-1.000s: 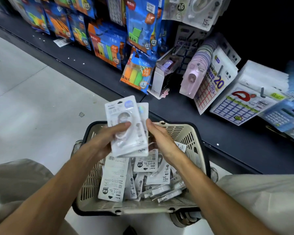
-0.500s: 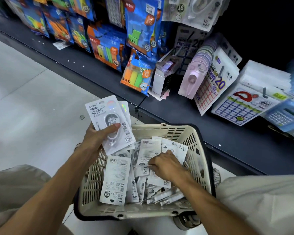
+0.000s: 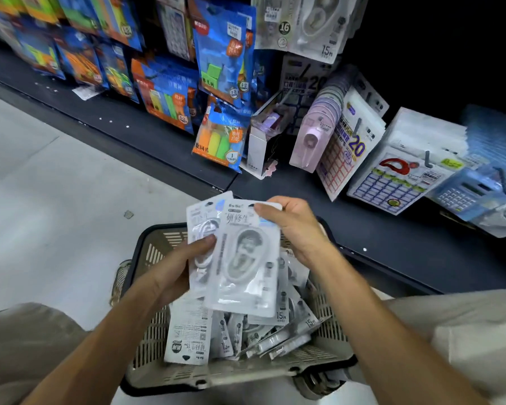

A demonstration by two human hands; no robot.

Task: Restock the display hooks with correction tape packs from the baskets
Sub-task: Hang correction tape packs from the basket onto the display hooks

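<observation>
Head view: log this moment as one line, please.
left hand: holds pack stack | right hand: pinches front pack top | basket: loose packs inside | stage: gathering, none hung

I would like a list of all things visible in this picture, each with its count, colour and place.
held correction tape packs: at least two, white, fanned above the basket between both hands
basket: one, beige with black rim, on the floor below the hands
loose packs in basket: many, white, piled inside
sticky note packs: several, blue with bright blocks, hanging upper left
fallen sticky note pack: one, blue and orange, leaning on the dark shelf base
pink tape dispensers: a row, pale pink, on a hook at centre right
label sticker packs: several, white, hanging at right
shelf base: one, dark
floor: grey
left hand: grips the packs' left edge
right hand: pinches the front pack's top
</observation>
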